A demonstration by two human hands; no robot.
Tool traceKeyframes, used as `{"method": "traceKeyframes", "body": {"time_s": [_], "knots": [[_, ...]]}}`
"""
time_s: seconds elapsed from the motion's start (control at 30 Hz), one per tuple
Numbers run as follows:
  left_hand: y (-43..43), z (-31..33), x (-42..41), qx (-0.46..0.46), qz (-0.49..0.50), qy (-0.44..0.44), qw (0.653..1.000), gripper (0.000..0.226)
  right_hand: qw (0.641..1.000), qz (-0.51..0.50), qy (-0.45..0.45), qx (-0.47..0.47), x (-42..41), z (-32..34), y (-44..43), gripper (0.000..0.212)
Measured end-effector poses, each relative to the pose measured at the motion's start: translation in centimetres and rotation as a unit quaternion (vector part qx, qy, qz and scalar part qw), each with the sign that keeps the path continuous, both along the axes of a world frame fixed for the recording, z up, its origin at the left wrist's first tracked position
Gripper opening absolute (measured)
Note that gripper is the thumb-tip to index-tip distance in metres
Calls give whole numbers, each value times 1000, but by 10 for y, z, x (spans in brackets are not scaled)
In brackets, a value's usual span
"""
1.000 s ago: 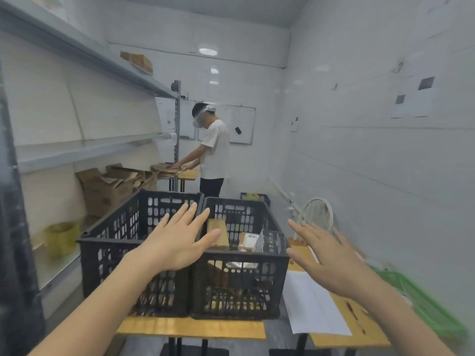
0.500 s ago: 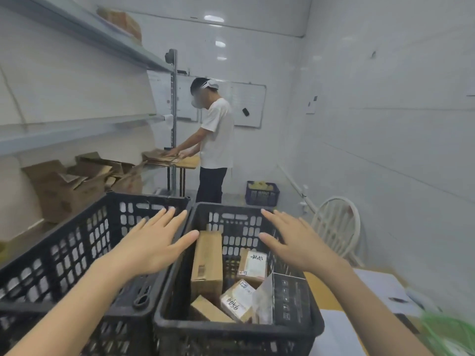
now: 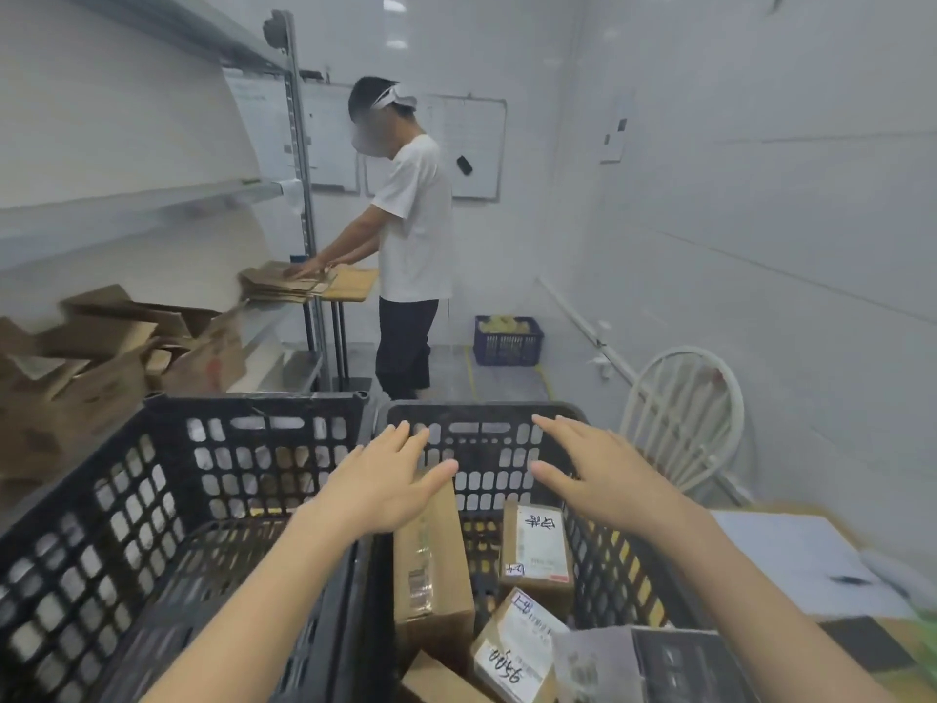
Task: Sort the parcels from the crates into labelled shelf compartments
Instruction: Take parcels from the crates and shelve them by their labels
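Note:
Two black plastic crates stand side by side in front of me. The left crate [image 3: 167,479] looks empty. The right crate [image 3: 618,565] holds several cardboard parcels: a tall brown box [image 3: 431,565], a labelled box [image 3: 537,545] and another labelled one [image 3: 517,646] lower down. My left hand [image 3: 385,479] hovers with fingers spread above the tall box. My right hand [image 3: 603,469] hovers open over the right crate's far side. Neither hand holds anything. The metal shelf [image 3: 152,200] runs along the left wall.
Opened cardboard boxes [image 3: 101,357] lie on the lower shelf at left. A person [image 3: 410,235] in a white shirt stands ahead at a small table with flattened cardboard. A blue crate [image 3: 507,339] sits on the floor, a white chair [image 3: 684,413] at right, papers [image 3: 791,550] on the table.
I have come closer to the crates and look more down into them. Both hands have moved forward over the right crate, the left hand crossing from the left crate's rim.

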State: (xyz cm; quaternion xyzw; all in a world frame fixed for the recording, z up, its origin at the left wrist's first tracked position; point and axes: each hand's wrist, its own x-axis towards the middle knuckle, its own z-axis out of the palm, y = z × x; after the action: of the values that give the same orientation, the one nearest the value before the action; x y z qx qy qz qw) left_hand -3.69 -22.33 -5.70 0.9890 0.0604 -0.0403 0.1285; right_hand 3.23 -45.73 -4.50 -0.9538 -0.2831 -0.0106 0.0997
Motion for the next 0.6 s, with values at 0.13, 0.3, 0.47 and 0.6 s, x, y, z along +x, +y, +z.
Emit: {"method": "traceKeyframes", "body": {"time_s": [0.13,0.3,0.47,0.6], "knots": [[1,-29,28,0,8,19,1000,74,1000,4,14,-8,30,-19,13,61],[-7,-61,52,16,35,14,999,75,1000,16,23,-3,61,-49,22,61],[-14,-83,65,-19,48,12,999,77,999,29,38,-7,79,-73,23,61],[-16,-100,65,-47,55,22,997,79,998,33,51,-1,86,-90,26,61]]}}
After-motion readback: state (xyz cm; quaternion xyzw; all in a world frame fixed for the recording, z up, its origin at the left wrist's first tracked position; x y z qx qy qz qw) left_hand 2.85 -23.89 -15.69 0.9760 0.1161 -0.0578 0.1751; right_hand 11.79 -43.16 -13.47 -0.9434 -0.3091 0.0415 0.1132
